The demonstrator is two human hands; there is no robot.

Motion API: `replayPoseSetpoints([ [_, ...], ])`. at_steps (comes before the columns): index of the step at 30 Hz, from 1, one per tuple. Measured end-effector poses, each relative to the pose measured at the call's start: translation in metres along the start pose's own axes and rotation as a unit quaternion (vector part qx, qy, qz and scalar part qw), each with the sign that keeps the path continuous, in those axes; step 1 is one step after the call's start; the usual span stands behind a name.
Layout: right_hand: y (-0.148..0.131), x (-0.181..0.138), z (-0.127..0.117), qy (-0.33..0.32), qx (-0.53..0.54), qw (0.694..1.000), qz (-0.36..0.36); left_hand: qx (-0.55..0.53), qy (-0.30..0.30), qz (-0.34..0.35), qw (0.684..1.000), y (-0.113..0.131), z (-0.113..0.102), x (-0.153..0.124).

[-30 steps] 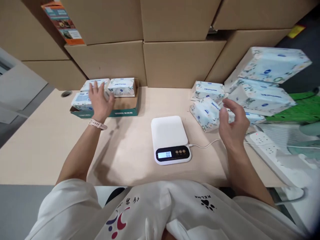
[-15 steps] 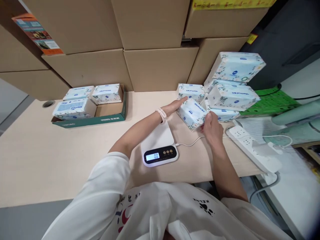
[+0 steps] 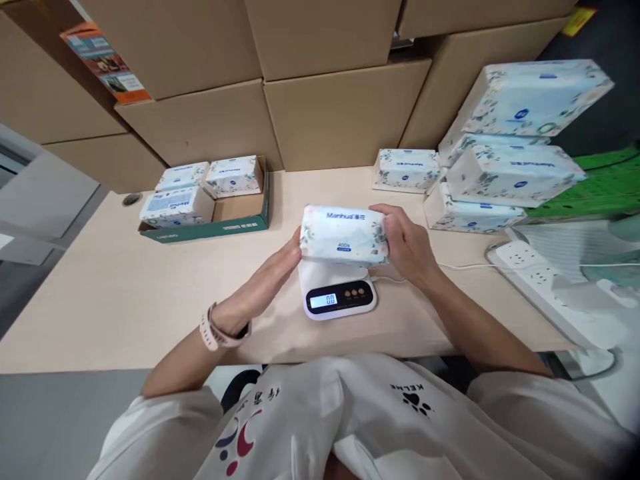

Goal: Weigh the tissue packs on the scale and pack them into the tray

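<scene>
A pack of tissues [image 3: 344, 233], white and pale blue with a floral print, is between my two hands over the plate of a white digital scale [image 3: 320, 275]. The display reads 0.0. My right hand [image 3: 407, 241] grips the pack's right end, thumb on the near side and fingers at the back. Flat against the left end lies my left hand [image 3: 267, 279], its fingers stretched out along the side. The pack covers most of the weighing plate, and I cannot tell whether it touches it.
A shallow green carton [image 3: 215, 228] with several tissue packs stands at the left. More packs [image 3: 515, 173] are stacked at the right, with a single pack [image 3: 406, 169] beside them. Cardboard boxes [image 3: 345, 117] line the back. A power strip [image 3: 555, 293] lies at the right edge.
The tissue pack has moved left from beside the stack to over the scale, turning level with my front. My left hand has shifted from its far end to its left end. The view has shifted too.
</scene>
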State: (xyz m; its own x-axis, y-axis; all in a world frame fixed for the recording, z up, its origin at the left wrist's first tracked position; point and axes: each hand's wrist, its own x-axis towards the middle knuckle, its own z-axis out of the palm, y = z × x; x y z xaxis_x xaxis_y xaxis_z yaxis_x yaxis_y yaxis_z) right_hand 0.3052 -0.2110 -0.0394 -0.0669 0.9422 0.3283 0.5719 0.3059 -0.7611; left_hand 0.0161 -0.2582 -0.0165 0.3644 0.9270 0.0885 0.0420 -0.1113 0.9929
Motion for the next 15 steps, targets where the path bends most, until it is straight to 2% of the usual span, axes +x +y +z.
replayPoseSetpoints([
  [3, -0.009, 0.014, 0.015, -0.062, -0.014, 0.997, -0.046, -0.022, -0.01, -0.065, 0.998, -0.006, 0.001, -0.034],
  [7, -0.005, 0.021, 0.026, -0.085, -0.01, 0.996, -0.028, -0.034, 0.013, -0.081, 0.996, -0.021, 0.004, -0.044],
  [9, 0.001, 0.016, 0.027, -0.061, 0.026, 0.998, 0.006, -0.045, 0.068, -0.085, 0.993, -0.034, 0.001, -0.041],
  [12, 0.013, 0.005, 0.024, 0.018, 0.106, 0.993, 0.055, -0.067, 0.166, -0.075, 0.981, -0.055, -0.009, -0.035],
  [15, 0.025, -0.002, 0.02, 0.093, 0.153, 0.982, 0.062, -0.092, 0.188, -0.06, 0.976, -0.069, -0.022, -0.033],
])
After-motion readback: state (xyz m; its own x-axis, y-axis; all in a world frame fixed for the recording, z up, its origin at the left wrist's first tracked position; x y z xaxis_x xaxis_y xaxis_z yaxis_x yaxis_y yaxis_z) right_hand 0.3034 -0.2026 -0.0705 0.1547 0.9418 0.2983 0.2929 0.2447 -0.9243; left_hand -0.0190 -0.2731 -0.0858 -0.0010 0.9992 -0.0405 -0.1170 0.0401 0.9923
